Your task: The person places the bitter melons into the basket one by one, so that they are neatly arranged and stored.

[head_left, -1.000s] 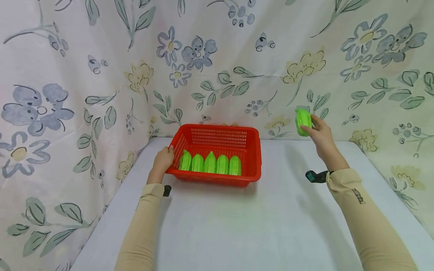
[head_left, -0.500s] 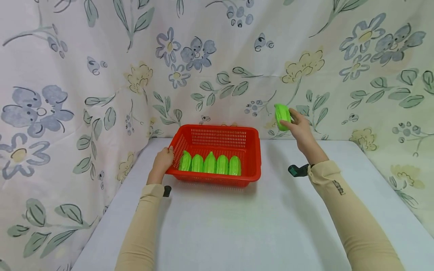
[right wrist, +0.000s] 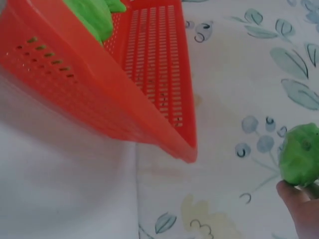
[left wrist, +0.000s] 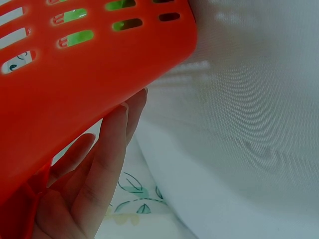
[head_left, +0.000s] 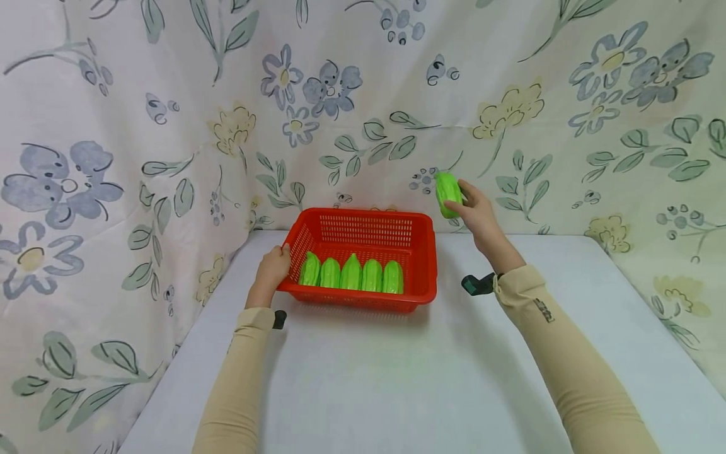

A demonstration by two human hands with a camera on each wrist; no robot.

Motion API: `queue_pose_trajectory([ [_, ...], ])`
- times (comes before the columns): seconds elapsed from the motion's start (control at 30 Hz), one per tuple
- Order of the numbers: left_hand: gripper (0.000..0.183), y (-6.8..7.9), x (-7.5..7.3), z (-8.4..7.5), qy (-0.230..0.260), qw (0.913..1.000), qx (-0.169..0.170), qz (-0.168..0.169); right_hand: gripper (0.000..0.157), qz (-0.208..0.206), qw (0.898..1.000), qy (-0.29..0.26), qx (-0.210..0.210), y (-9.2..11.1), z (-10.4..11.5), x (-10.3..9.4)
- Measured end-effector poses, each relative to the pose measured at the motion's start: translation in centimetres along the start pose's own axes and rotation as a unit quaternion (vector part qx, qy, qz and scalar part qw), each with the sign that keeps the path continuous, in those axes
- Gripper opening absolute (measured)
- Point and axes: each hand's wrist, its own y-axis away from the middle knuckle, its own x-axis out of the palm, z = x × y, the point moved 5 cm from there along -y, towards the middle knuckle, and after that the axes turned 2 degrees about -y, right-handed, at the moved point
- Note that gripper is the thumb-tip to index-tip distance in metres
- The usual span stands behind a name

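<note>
A red plastic basket (head_left: pixel 363 299) with slotted walls holds several bright green ridged gourds (head_left: pixel 351 273), lined up in a row along its front side. My left hand (head_left: pixel 273 270) grips the basket's left rim, and in the left wrist view its fingers (left wrist: pixel 112 144) curl under the red edge. Held up in my right hand (head_left: pixel 478 211) is another green gourd (head_left: pixel 448 194), pinched between thumb and fingers. It is raised above and just beyond the basket's back right corner. In the right wrist view this gourd (right wrist: pixel 300 155) shows end-on at the right edge, apart from the basket.
Basket and hands are over a white table (head_left: pixel 363 384). Behind and to the left hangs a white curtain (head_left: pixel 363 82) printed with flowers and leaves. A dark wrist camera (head_left: pixel 478 285) juts from the right cuff. Inside the basket, bare floor shows behind the row.
My right hand has carried the gourd leftward, from well right of the basket to near its back right corner. The left hand and the basket have stayed in place.
</note>
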Motion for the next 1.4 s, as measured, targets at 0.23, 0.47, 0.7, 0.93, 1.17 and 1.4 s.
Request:
queue_pose_trajectory([
  [0.23, 0.062, -0.1, 0.0, -0.2, -0.003, 1.0000, 0.004, 0.001, 0.072, 0.011, 1.000, -0.003, -0.001, 0.2, 0.1, 1.9],
  [0.47, 0.061, -0.1, 0.1, -0.3, -0.005, 1.0000, 0.003, -0.001, 0.071, 0.026, 1.000, 0.002, -0.003, 0.5, -0.4, 3.7],
  [0.7, 0.061, -0.1, 0.2, -0.5, -0.003, 1.0000, 0.000, 0.000, 0.069, 0.058, 0.998, 0.001, 0.000, 0.8, -1.5, 5.2],
  [0.93, 0.060, 0.0, -0.1, -0.5, -0.003, 1.0000, -0.005, 0.004, 0.067, 0.084, 0.995, 0.052, 0.033, 1.4, -2.6, 6.4],
  [1.17, 0.061, -0.2, -0.2, -0.4, -0.004, 0.9999, -0.006, 0.008, 0.068, 0.149, 0.972, 0.166, 0.074, 2.3, -3.3, 7.7],
  [1.4, 0.061, -0.1, -0.1, 0.0, -0.007, 0.9999, -0.008, 0.001, 0.064, 0.217, 0.933, 0.281, 0.061, 2.5, -3.0, 9.2],
])
